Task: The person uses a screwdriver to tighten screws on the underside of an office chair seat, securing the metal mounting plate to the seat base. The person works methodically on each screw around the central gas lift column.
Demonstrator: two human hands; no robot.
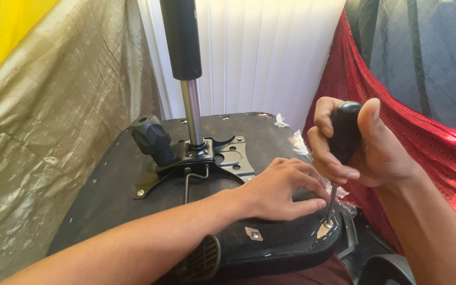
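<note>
Closest in, the right hand (352,145) wraps tight around a black-handled screwdriver (339,158), its tip planted in a screw (327,225) at the near right corner of the upturned chair seat (238,237). The left hand (281,187) lies flat, fingers spread, steadying the seat beside the shaft. Fastening looks underway; next comes a firm, upright twist. Beyond, the tilt mechanism plate (228,155), knob (153,136) and gas cylinder (186,68) rise.
</note>
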